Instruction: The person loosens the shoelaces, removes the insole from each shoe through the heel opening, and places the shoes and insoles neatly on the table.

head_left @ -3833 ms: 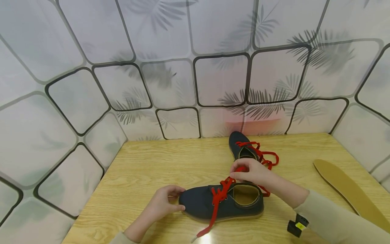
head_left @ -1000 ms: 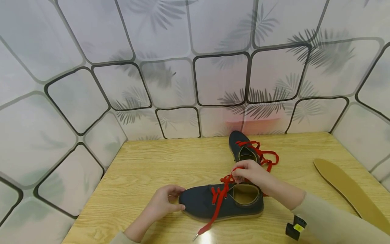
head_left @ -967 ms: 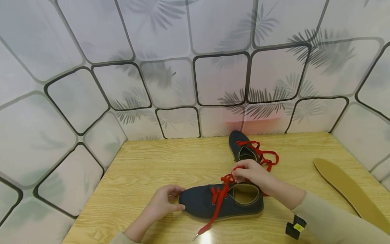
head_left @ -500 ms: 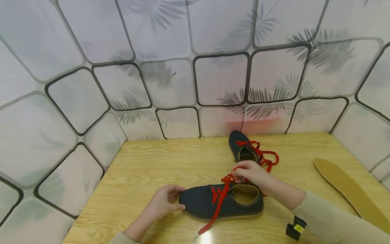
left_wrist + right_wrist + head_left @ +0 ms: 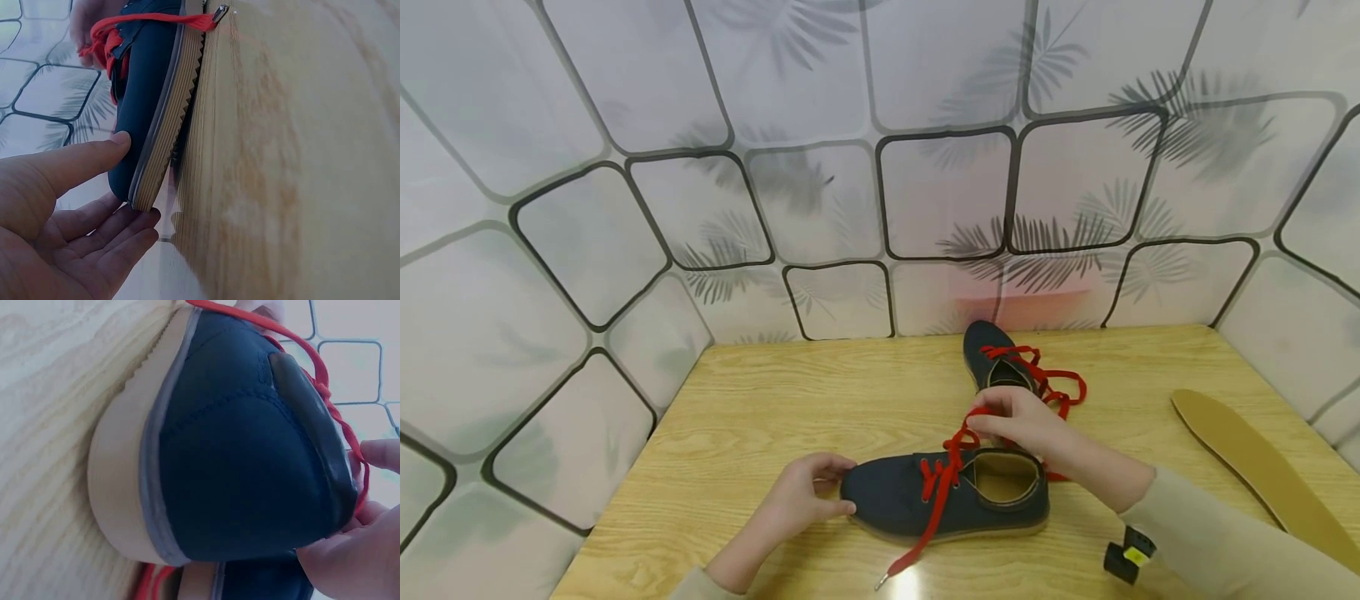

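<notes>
A navy shoe (image 5: pixel 886 498) with a pale ridged sole (image 5: pixel 164 131) lies on the wooden table, toe to the left. My left hand (image 5: pixel 797 498) holds its toe, thumb on the upper and fingertips at the sole's front edge. Above the opening, my right hand (image 5: pixel 1018 421) pinches a strand of the red shoelace (image 5: pixel 953 454) between thumb and fingers. There is a loose knot or loop over the eyelets. The lace's other end, tipped with metal, hangs over the near side onto the table. From behind, the heel (image 5: pixel 244 475) fills the right wrist view.
A second navy shoe (image 5: pixel 981 340) stands behind, partly hidden by my right hand, its red lace (image 5: pixel 1067 379) loose beside it. A tan insole (image 5: pixel 1240 450) lies at the right. Patterned curtains (image 5: pixel 820 208) border the wooden table (image 5: pixel 760 400). A small black device (image 5: pixel 1127 557) hangs at the right wrist.
My right hand has risen slightly and drawn the red lace up, so more of the strand shows. Earlier, the lace's free end shifted slightly on the table. The left hand has stayed put.
</notes>
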{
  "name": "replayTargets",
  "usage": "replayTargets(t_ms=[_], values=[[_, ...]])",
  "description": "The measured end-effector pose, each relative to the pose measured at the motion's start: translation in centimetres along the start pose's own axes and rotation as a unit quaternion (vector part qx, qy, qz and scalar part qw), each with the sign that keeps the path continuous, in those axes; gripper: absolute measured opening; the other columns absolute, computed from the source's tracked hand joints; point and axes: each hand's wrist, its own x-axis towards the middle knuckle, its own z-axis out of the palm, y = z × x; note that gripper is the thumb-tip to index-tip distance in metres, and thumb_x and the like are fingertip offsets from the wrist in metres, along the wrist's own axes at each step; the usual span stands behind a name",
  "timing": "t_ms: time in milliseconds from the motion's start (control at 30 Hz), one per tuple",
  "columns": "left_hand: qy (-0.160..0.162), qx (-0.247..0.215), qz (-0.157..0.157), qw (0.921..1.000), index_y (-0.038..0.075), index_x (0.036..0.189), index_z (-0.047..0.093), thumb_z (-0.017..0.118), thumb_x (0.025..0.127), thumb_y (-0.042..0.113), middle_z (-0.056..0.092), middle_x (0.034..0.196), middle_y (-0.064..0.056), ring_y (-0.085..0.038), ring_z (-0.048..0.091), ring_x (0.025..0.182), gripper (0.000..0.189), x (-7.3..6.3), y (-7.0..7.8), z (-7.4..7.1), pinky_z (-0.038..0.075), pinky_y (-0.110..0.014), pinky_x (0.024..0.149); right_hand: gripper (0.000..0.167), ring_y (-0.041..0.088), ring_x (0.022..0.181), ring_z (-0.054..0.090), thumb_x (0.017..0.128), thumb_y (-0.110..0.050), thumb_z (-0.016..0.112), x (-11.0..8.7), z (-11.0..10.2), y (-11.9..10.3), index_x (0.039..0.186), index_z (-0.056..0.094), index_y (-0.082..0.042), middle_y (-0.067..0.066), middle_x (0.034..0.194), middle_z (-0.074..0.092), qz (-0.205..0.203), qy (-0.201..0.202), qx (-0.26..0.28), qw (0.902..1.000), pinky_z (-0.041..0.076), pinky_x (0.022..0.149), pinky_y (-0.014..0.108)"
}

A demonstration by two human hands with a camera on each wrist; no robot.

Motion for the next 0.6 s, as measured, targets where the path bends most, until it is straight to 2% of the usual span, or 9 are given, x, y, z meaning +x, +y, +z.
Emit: replayTargets(t_ms=[200,300,433,600], values=[[-0.001,0.000,0.001,1.0000,-0.006,0.125,0.071,0.089,0.081,-0.002,0.074,0.123,-0.021,-0.034,0.071,0.111,0.048,0.0,0.0,0.0,0.065,-0.036,0.096,0.021,0.018,0.094,0.067,0.101,-0.017,0.072,0.0,-0.3,-0.5,0.113,0.074,0.000,0.008,0.105,0.075,-0.029,0.030,-0.064,0.9970,0.057,0.079,0.026],[-0.001,0.001,0.001,1.0000,-0.006,0.125,0.071,0.089,0.081,-0.002,0.073,0.123,-0.021,-0.034,0.071,0.111,0.048,0.0,0.0,0.0,0.065,-0.036,0.096,0.022,0.020,0.098,0.069,0.102,-0.017,0.072,-0.1,-0.5,-0.7,0.116,0.073,0.000,0.013,0.110,0.075,-0.028,0.043,-0.062,0.9967,0.058,0.081,0.024],[-0.001,-0.001,0.001,1.0000,-0.006,0.125,0.071,0.089,0.081,-0.003,0.073,0.124,-0.021,-0.034,0.071,0.111,0.048,0.0,0.0,0.0,0.065,-0.036,0.096,0.023,0.017,0.099,0.069,0.102,-0.014,0.072,-0.2,-0.8,-1.1,0.118,0.071,0.002,0.017,0.113,0.073,-0.029,0.061,-0.052,0.9963,0.059,0.084,0.020],[-0.002,-0.006,0.000,1.0000,-0.005,0.125,0.071,0.090,0.081,-0.003,0.073,0.124,-0.020,-0.033,0.071,0.111,0.048,0.0,0.0,0.0,0.065,-0.036,0.096,0.023,0.014,0.096,0.069,0.101,-0.013,0.072,-0.4,-1.0,-1.4,0.118,0.071,0.002,0.015,0.111,0.073,-0.036,0.071,-0.051,0.9955,0.059,0.084,0.020]])
